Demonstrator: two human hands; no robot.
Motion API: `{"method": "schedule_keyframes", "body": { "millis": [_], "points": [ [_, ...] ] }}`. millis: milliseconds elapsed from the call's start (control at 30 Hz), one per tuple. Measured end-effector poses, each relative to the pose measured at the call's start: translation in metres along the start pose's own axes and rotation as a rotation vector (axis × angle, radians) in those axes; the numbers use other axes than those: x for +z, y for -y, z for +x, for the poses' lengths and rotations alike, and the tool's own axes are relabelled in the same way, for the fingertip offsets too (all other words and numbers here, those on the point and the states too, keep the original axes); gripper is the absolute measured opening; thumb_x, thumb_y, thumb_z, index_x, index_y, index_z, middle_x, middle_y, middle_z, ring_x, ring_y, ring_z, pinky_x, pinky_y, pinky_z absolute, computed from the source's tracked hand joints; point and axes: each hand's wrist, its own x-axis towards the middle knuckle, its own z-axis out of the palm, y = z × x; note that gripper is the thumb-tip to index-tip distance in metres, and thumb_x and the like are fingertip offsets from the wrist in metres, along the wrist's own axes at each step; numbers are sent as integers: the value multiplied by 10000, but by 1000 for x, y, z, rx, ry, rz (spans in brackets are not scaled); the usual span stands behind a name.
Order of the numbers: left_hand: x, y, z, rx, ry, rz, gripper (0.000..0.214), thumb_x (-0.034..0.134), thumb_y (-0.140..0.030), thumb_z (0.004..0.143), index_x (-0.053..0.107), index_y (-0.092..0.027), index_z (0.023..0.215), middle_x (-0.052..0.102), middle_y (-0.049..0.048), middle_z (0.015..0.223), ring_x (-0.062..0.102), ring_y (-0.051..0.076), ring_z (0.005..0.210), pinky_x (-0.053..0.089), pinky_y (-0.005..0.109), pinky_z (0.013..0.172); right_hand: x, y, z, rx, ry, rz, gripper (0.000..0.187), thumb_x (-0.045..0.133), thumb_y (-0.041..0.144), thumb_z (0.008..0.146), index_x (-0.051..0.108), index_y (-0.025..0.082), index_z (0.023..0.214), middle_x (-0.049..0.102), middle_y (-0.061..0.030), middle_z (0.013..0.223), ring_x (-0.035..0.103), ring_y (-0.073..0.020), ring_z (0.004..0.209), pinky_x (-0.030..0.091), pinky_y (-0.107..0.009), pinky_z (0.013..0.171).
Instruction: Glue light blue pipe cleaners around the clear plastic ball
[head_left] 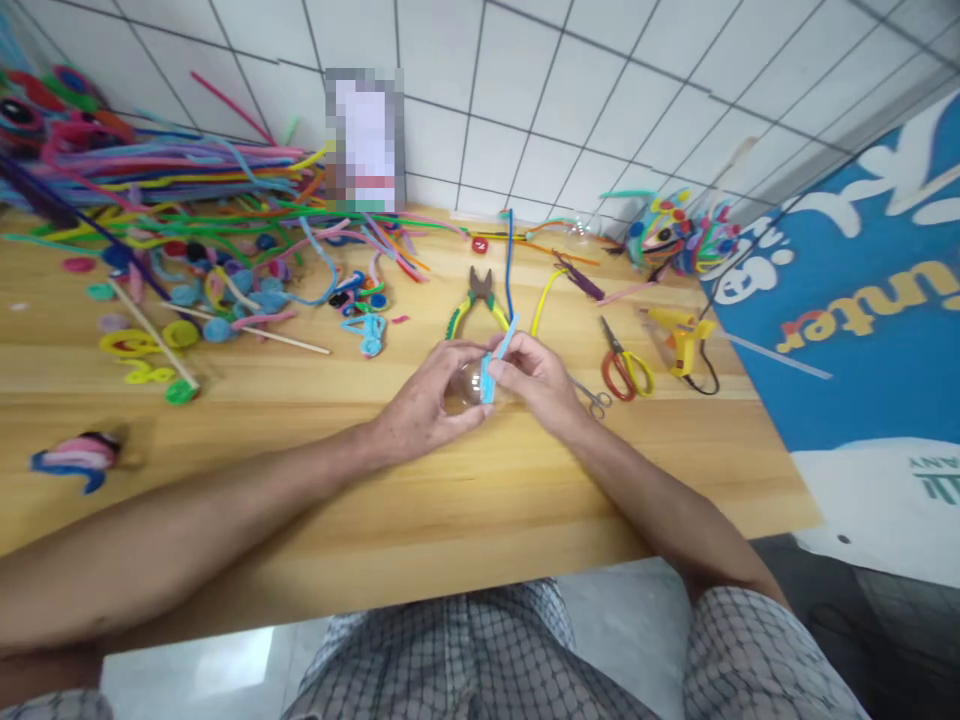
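Fingers curled, my left hand [420, 405] grips a clear round ball [469, 384] between thumb and fingertips. A light-blue pipe cleaner [487, 380] lies against the ball's right side, with one end sticking up. My right hand [536, 378] pinches this pipe cleaner between thumb and forefinger. Just beyond the hands are pliers [482, 290] with green and yellow handles, jaws pointing away. A blue pipe cleaner [511, 265] and a yellow pipe cleaner [546, 298] lie beside them. Partly behind my right hand is a small metal pair of scissors [598, 402].
Scissors with red and yellow handles [628, 372] and a yellow glue gun [686, 345] lie at the right. Many coloured pipe cleaners [187, 165] and coiled pieces cover the left back. Finished colourful figures [664, 235] stand near the tiled wall. A small pink-and-blue piece [79, 458] sits front left.
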Motion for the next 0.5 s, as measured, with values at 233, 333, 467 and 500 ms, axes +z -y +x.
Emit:
{"method": "schedule_keyframes", "body": {
  "millis": [233,333,467,500],
  "points": [
    [3,4,-2,-4,-18,-56,580,802,-320,974,539,-259,1488,679,149,1451,674,308,1362,586,533,1153,0,-5,0,29,-7,19,522,987,680,707,730,264,890,766,-15,1145,697,-191,995,595,-350,954],
    [5,4,-2,4,-26,-54,583,800,-323,975,530,-265,1489,673,150,1453,673,307,1365,585,534,1153,0,-4,0,28,-15,24,525,993,684,695,734,272,893,764,-14,1132,698,-200,998,603,-362,948],
    [5,4,-3,12,-33,-21,600,798,-296,961,511,-262,1487,656,154,1466,657,311,1385,576,544,1163,0,-1,-1,34,-22,55,504,1001,655,705,737,275,905,759,-5,1102,697,-195,993,599,-359,958],
    [6,4,-3,15,-38,-17,600,796,-288,956,510,-259,1483,653,155,1464,654,313,1384,574,546,1164,0,0,-1,36,-24,58,496,1003,645,709,739,276,909,759,-4,1107,697,-193,995,598,-359,967]
  ]
}}
